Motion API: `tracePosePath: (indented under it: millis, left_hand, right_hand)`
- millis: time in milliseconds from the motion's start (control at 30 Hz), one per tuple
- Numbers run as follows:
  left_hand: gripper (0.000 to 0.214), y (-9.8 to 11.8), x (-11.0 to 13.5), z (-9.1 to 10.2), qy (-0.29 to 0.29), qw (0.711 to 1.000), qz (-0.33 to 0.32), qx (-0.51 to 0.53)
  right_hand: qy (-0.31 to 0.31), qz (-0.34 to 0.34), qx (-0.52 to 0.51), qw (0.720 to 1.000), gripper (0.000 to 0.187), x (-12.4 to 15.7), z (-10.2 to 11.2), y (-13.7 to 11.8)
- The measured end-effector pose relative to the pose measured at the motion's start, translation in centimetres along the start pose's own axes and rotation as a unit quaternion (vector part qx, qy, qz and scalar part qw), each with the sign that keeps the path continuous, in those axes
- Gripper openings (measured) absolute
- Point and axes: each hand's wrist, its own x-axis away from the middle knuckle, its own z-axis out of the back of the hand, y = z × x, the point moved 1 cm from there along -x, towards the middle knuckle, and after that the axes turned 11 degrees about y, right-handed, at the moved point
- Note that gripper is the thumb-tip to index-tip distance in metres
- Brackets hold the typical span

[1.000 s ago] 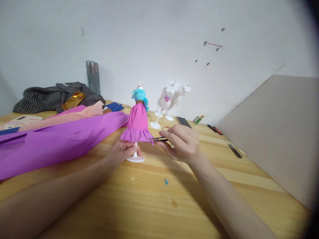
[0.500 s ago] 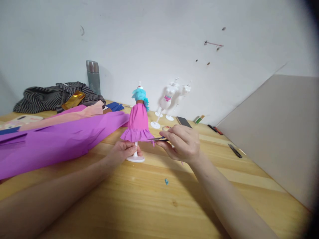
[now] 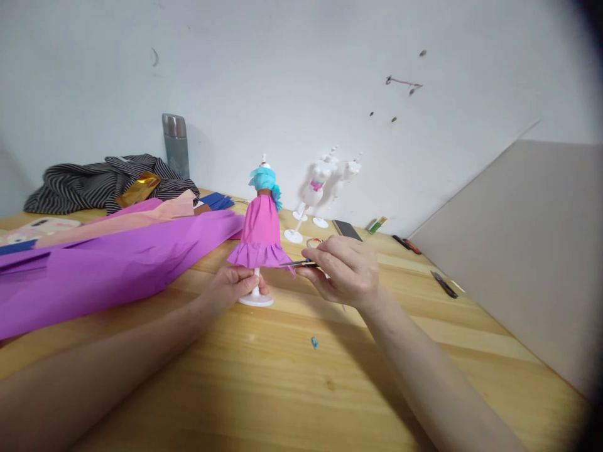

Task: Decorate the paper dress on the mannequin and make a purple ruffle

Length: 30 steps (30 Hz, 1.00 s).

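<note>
A small dress-form mannequin point(image 3: 256, 292) stands upright on its white round base, dressed in a blue ruffled top point(image 3: 262, 179) and a pink skirt point(image 3: 260, 220) with a purple ruffled hem point(image 3: 257, 255). Low on its white stem, my left hand point(image 3: 240, 284) is closed around the pole, just under the hem. My right hand point(image 3: 346, 270) grips a pair of scissors point(image 3: 308, 263). Their blades reach left to the right edge of the hem, where a thin purple sliver hangs. Fingers hide part of the handles.
Purple crepe paper point(image 3: 122, 263) spreads over the left side, with a striped cloth point(image 3: 94, 182) and a bottle point(image 3: 176, 145) behind. Bare white mannequins point(image 3: 315, 188) stand near the wall. A dark phone point(image 3: 347, 230) and a cutter point(image 3: 443, 284) lie to the right; a blue scrap point(image 3: 315, 343) lies in front.
Hardly anything differs. The purple sliver at the hem's right edge has shifted slightly beside the scissor blades; both hands keep their places.
</note>
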Motion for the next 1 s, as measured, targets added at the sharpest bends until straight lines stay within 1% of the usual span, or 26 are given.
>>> tracePosePath:
  millis: [400,633,800,1000]
  left_hand:
    - [0.041,0.51,0.19,-0.03,0.005,1.0,0.004,-0.006]
    - [0.042,0.25,0.04,-0.03,0.005,1.0,-0.001,-0.012]
    - [0.041,0.1,-0.12,0.0,0.004,1.0,-0.016,-0.016]
    - [0.041,0.19,-0.04,-0.15,0.023,1.0,-0.007,-0.015]
  right_hand:
    - [-0.013,-0.002,0.006,1.0,0.023,0.07,0.06,0.04]
    - [0.003,0.004,0.006,1.0,0.015,-0.22,-0.05,-0.09]
    - [0.002,0.007,-0.007,1.0,0.015,-0.38,-0.29,-0.44]
    - [0.004,0.001,0.01,1.0,0.015,-0.03,-0.34,-0.32]
